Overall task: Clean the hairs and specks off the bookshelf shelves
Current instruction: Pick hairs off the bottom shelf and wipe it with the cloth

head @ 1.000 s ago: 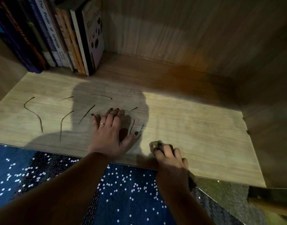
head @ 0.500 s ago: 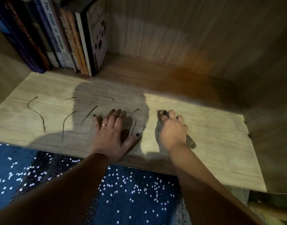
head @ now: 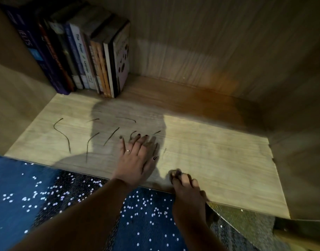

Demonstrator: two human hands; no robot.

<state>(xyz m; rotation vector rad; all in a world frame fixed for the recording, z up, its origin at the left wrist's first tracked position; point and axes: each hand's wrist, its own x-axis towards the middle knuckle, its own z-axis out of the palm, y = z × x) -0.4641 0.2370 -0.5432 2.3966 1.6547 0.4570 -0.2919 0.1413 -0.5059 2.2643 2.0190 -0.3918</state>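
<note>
Your left hand (head: 135, 160) lies flat, fingers spread, on the shelf (head: 219, 160) at centre frame. Your right hand (head: 186, 192), lower centre, curls round a small dark object (head: 175, 173), too blurred to name. Hairs (head: 111, 136) lie centre-left: sweep them toward the front edge in single strokes.

Left hand (head: 135, 160): palm down, flat on the shelf (head: 219, 160), fingers straight and spread, thumb out to the right, ring (head: 128, 151) on one finger, nails dark. Right hand (head: 187, 192): at the shelf's front edge, fingers curled round a small dark object (head: 175, 173), motion-blurred. Both forearms are bare and extend forward.
</note>
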